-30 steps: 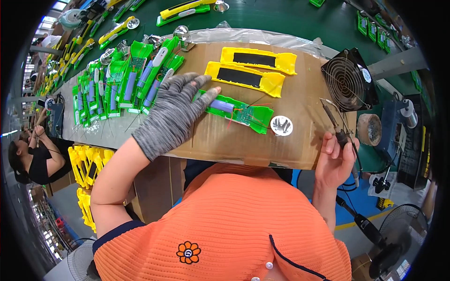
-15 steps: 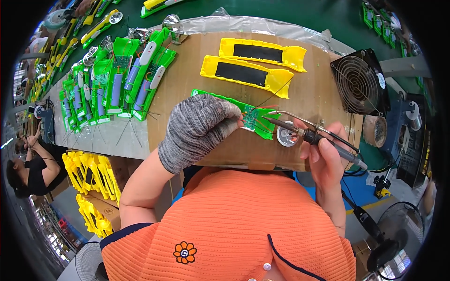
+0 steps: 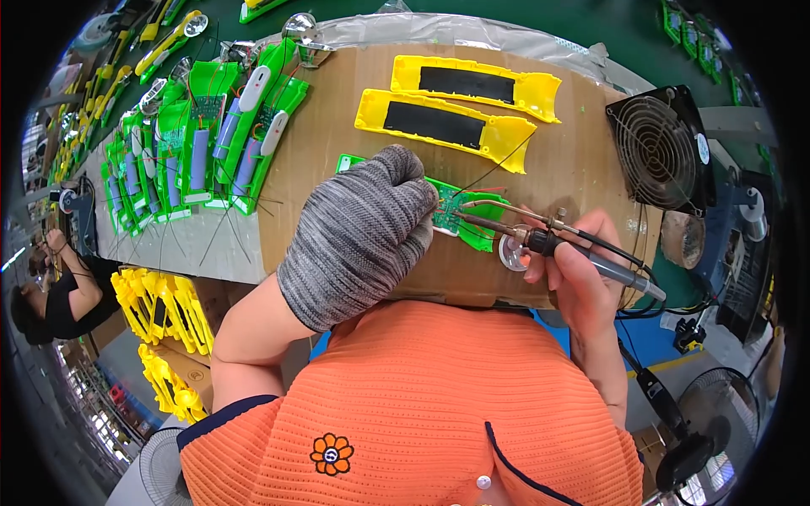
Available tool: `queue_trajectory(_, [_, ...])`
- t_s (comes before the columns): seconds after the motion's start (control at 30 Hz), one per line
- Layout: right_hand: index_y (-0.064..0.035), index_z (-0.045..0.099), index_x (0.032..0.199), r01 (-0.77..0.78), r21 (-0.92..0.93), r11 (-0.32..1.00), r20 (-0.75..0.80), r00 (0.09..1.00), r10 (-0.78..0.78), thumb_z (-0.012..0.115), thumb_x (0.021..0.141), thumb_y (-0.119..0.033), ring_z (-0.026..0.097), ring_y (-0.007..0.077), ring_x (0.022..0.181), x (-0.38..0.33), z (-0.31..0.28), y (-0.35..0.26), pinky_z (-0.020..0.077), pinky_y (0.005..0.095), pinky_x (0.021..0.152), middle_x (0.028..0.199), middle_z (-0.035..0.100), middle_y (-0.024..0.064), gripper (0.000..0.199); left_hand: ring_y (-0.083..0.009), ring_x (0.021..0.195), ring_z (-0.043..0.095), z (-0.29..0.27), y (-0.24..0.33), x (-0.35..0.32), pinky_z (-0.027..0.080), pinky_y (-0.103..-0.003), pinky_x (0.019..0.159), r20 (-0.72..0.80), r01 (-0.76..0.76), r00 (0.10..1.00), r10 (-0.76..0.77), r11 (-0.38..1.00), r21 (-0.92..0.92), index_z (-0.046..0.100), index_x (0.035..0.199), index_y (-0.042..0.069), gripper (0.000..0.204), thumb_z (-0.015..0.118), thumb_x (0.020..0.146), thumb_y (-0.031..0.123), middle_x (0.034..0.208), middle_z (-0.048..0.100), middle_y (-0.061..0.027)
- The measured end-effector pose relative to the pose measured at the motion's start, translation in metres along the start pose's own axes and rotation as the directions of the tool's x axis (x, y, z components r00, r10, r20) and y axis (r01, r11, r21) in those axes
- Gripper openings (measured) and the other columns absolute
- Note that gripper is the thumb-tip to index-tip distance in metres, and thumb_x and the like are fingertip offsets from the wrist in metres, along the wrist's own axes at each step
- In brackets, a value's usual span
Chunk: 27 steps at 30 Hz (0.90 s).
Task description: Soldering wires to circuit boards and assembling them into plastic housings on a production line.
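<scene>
My left hand (image 3: 359,240), in a grey knitted glove, is curled closed over the middle of a green plastic casing (image 3: 483,238). What its fingers pinch is hidden behind the glove. Just right of it, a green circuit board (image 3: 447,205) with thin wires lies in the casing. My right hand (image 3: 582,282) grips a soldering iron (image 3: 620,277) with a thin metal tube running along it. The iron's tip is at the board's right part; whether it touches cannot be told. Partly behind the right fingers sits a round reflector (image 3: 510,253).
Two yellow casing halves (image 3: 506,135) with black pads lie beyond the work on the cardboard sheet (image 3: 329,110). Several green casings (image 3: 198,160) with purple batteries stand at left. A black fan (image 3: 658,148) is at right. Yellow shells (image 3: 160,312) fill boxes at lower left.
My left hand has turned, its knuckles now hiding more of the board and its fingertips. The soldering iron has shifted slightly left, bringing its tip onto or close to the board.
</scene>
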State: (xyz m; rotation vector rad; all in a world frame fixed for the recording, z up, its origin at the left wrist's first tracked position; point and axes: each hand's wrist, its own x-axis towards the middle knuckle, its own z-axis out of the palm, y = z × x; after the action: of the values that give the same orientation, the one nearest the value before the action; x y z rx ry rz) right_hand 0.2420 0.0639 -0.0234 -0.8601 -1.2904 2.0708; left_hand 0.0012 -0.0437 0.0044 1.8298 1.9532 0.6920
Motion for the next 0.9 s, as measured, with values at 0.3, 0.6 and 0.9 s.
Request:
queue_trajectory(0.3, [-0.0043,0.044,0.094,0.004,-0.039,0.999,0.053,0.999,-0.002,0.061,0.091,-0.002,0.064,0.0118,0.065,0.002,-0.001,0.001,0.0391,0.0448,0.112,0.079,0.068,0.0121,0.017,-0.0328,0.084,0.065,-0.009,0.007,0.007,0.054,-0.040,0.073,0.127,0.009,0.992,-0.022,0.995,0.099,0.067,0.094,0.006,0.017,0.071,0.078,0.007,0.097,0.062,-0.0121])
queue_trajectory(0.6, [-0.0036,0.046,0.094,0.009,-0.054,0.999,0.056,0.998,-0.006,0.062,0.091,-0.003,0.063,0.0109,0.066,0.002,-0.002,0.002,0.0460,0.0377,0.102,0.081,0.069,0.0137,0.016,-0.0328,0.084,0.065,-0.008,0.006,0.009,0.054,-0.040,0.072,0.188,-0.021,0.982,-0.007,0.989,0.147,0.067,0.096,0.006,0.019,0.071,0.078,0.007,0.098,0.062,-0.0120])
queue_trajectory(0.9, [-0.0025,0.048,0.095,-0.003,-0.063,0.998,0.043,0.999,0.006,0.063,0.092,-0.005,0.064,0.0120,0.066,0.002,-0.002,0.000,0.0486,0.0231,0.058,0.085,0.070,0.0158,0.015,-0.0330,0.084,0.065,-0.010,0.007,0.012,0.053,-0.041,0.072,0.209,-0.046,0.978,0.014,0.988,0.150,0.066,0.096,0.007,0.019,0.071,0.078,0.008,0.098,0.061,-0.0120])
